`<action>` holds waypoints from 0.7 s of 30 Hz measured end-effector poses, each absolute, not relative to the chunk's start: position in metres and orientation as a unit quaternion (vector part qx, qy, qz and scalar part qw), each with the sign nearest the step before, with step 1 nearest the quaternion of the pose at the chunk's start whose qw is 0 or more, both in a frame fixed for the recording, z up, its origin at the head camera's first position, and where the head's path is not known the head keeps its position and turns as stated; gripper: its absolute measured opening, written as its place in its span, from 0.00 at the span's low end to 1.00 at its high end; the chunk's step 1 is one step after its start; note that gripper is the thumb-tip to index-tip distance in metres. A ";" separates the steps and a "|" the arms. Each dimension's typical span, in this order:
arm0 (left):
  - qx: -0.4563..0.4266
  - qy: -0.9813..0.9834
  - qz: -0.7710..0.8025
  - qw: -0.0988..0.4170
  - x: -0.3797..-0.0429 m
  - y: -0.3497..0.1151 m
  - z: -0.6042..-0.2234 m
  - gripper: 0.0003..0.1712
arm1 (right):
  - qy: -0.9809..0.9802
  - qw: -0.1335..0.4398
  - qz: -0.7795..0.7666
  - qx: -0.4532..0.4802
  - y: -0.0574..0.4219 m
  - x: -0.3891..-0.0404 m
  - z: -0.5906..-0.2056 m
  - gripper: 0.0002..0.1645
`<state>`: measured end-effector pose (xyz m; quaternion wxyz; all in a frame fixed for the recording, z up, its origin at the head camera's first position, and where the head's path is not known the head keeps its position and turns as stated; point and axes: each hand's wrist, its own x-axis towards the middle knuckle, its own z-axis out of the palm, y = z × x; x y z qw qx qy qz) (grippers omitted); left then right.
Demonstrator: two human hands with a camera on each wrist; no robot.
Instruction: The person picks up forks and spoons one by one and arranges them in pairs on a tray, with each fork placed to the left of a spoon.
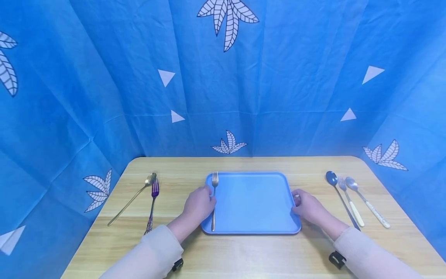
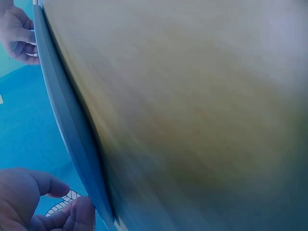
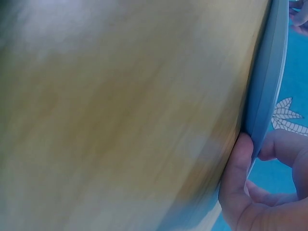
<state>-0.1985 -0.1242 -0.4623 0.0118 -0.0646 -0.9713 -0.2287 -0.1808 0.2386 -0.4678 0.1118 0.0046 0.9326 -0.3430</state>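
A blue rectangular tray [image 1: 256, 201] lies in the middle of the table in the head view. My left hand [image 1: 200, 203] holds its left edge, thumb over the rim. A metal fork [image 1: 213, 217] lies lengthwise along the tray's left side, beside that thumb; whether they touch, I cannot tell. At the opposite edge my right hand [image 1: 308, 207] pinches the rim. In the right wrist view, one finger of the right hand [image 3: 269, 192] presses the tray's side [image 3: 264, 91] while the thumb is across the rim. The left wrist view has the left hand [image 2: 43, 202] at the rim.
On the left of the wooden table [image 1: 251, 255] lie a gold-coloured spoon [image 1: 130, 203] and a purple fork [image 1: 153, 197]. A dark spoon [image 1: 343, 199], a white-handled fork [image 1: 352, 203] and a pattern-handled spoon [image 1: 369, 205] lie on the right. Blue curtains [image 1: 296, 97] surround the table.
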 end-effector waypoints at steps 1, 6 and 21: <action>-0.067 -0.972 -0.224 0.017 -0.198 -0.126 -0.462 0.11 | 0.932 0.112 -0.343 0.005 0.239 -0.181 -0.468 0.34; -0.062 -0.976 -0.206 0.023 -0.193 -0.133 -0.456 0.14 | 0.932 0.116 -0.343 0.007 0.238 -0.181 -0.466 0.34; -0.053 -0.981 -0.179 0.057 -0.192 -0.163 -0.450 0.17 | 0.935 0.112 -0.337 0.002 0.236 -0.178 -0.464 0.34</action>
